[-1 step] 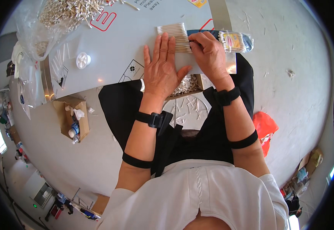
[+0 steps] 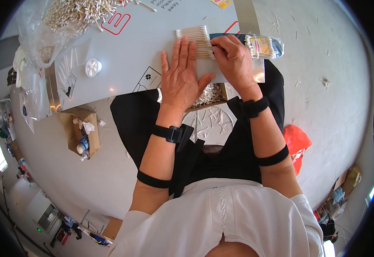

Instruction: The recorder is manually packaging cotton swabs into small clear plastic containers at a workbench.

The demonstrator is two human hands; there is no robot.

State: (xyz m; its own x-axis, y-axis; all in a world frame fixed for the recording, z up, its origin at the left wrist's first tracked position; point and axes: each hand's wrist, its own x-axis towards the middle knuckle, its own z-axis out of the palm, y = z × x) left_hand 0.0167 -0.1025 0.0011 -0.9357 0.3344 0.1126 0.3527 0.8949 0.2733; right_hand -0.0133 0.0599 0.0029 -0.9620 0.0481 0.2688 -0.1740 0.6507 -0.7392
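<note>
A row of cotton swabs lies side by side on the grey tabletop. Flat on its near left part rests my left hand, fingers stretched and thumb out to the side. At the row's right end my right hand is closed in a pinch. A small dark bit shows at its fingertips, but what they hold is hidden. Just right of that hand, a clear packet of cotton swabs with a yellow label lies on a dark blue strip at the table's edge.
A heap of loose swabs sits at the far left beside clear plastic bags. A round white container stands nearer. Below the table edge are an open box of swabs and a carton. A red bag lies right.
</note>
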